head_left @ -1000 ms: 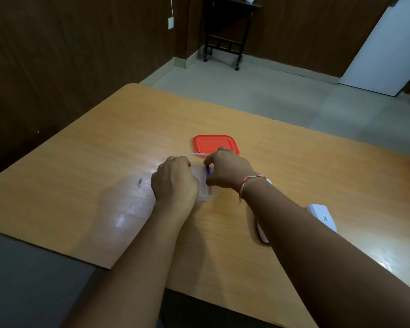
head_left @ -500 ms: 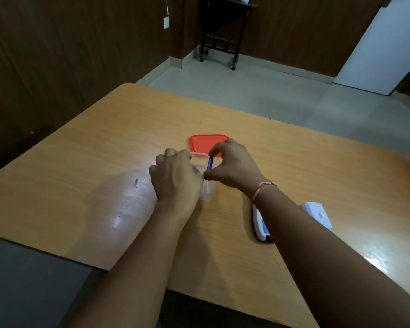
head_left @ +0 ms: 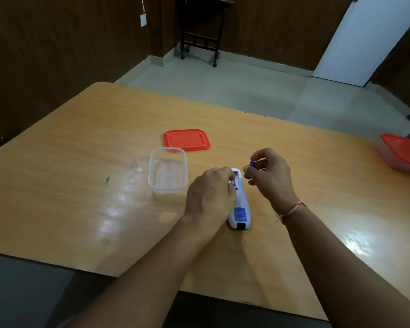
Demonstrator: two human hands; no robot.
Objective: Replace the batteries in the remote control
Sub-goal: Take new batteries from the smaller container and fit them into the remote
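Observation:
A white remote control [head_left: 240, 209] lies face down on the wooden table [head_left: 81, 162], its battery bay open at the far end. My left hand [head_left: 211, 197] rests on the remote's left side, fingers at the open bay where a blue battery [head_left: 233, 184] shows. My right hand [head_left: 270, 176] hovers just right of the bay, pinching a second blue battery [head_left: 252, 164] between thumb and fingers. A clear plastic container [head_left: 168, 170] stands open to the left of the remote, with nothing visible inside.
The container's red lid [head_left: 187, 139] lies flat just beyond it. A second clear container with a red lid [head_left: 402, 152] sits at the table's far right edge. Beyond the table are a tiled floor and a black cart by the wall.
Both hands have left the clear container and moved right to the remote. My right hand carried a blue battery out of the container; my left hand now holds the remote.

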